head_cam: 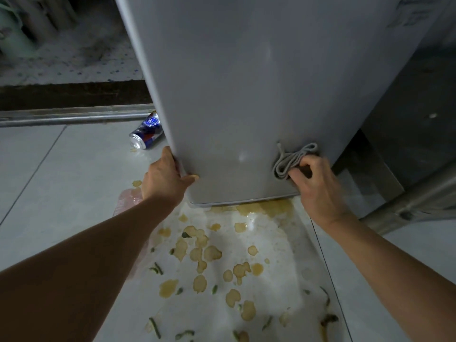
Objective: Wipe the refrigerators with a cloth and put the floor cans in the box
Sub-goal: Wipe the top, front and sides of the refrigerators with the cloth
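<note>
Grey cloth [292, 160], soft and bunched, pinched in right hand [318, 186] against refrigerator [246, 95]'s lower right corner; left hand [167, 178] grips the door's left edge.

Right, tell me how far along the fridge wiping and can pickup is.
Done: nothing clearly finished. In hand: the right hand presses a grey cloth low on the grey refrigerator door, while the left hand grips the door's lower left edge. Left: a beer can lies on the floor beside the refrigerator; no box shows.
</note>
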A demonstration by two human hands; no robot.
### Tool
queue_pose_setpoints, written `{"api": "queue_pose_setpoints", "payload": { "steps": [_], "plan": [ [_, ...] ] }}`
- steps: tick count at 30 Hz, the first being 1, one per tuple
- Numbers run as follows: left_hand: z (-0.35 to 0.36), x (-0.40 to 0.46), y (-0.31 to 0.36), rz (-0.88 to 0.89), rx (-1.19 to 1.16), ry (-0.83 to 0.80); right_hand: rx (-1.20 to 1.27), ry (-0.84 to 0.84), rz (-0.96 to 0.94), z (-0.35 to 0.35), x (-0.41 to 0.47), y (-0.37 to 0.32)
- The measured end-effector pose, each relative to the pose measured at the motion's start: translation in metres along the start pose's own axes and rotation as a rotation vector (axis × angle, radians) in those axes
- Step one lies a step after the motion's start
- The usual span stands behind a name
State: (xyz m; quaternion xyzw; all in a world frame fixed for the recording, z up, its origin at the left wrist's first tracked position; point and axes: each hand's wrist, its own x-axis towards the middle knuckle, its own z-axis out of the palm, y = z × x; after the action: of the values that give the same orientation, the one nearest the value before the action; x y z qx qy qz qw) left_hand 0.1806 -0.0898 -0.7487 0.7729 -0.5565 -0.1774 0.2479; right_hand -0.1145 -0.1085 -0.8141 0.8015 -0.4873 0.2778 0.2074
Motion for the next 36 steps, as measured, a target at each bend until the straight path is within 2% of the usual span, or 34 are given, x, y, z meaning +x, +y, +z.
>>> {"api": "queue_pose_setpoints", "payload": {
  "steps": [3,6,7,9,10,12,17,20,23,28,34,36],
  "plan": [
    [-0.001,0.0,0.001,-0.004,-0.007,0.007,-0.031,-0.039,-0.01,0.015,-0.014,-0.001],
    [-0.002,-0.001,0.001,-0.002,-0.004,0.005,-0.075,-0.257,-0.069,0.023,-0.034,0.001],
    [-0.002,-0.001,0.001,-0.001,-0.001,0.005,-0.061,-0.311,-0.033,0.023,-0.037,0.003],
    [-0.002,-0.002,0.001,-0.001,-0.004,-0.001,0.058,-0.348,0.185,0.017,-0.037,0.006],
    [-0.002,-0.002,0.002,0.002,-0.01,-0.005,0.101,-0.31,0.288,0.011,-0.034,0.008],
    [-0.002,-0.002,0.003,0.011,-0.017,-0.019,0.139,-0.108,0.42,-0.004,-0.02,0.011],
    [-0.004,-0.004,0.005,0.002,-0.023,-0.035,0.253,0.319,0.588,-0.027,0.017,0.004],
    [-0.005,-0.004,0.005,-0.001,-0.012,-0.031,0.294,0.421,0.758,-0.021,0.03,-0.008],
    [-0.004,-0.003,0.004,0.0,-0.008,-0.021,0.289,0.425,0.873,-0.003,0.027,-0.013],
    [-0.002,-0.003,0.002,0.033,-0.013,-0.02,0.529,0.223,1.16,0.02,0.004,-0.005],
    [-0.001,-0.004,0.0,0.047,-0.034,-0.014,0.46,-0.182,1.374,0.038,-0.013,0.003],
    [-0.001,-0.004,0.001,0.049,-0.035,-0.016,0.445,-0.227,1.443,0.042,-0.012,0.006]
  ]
}}
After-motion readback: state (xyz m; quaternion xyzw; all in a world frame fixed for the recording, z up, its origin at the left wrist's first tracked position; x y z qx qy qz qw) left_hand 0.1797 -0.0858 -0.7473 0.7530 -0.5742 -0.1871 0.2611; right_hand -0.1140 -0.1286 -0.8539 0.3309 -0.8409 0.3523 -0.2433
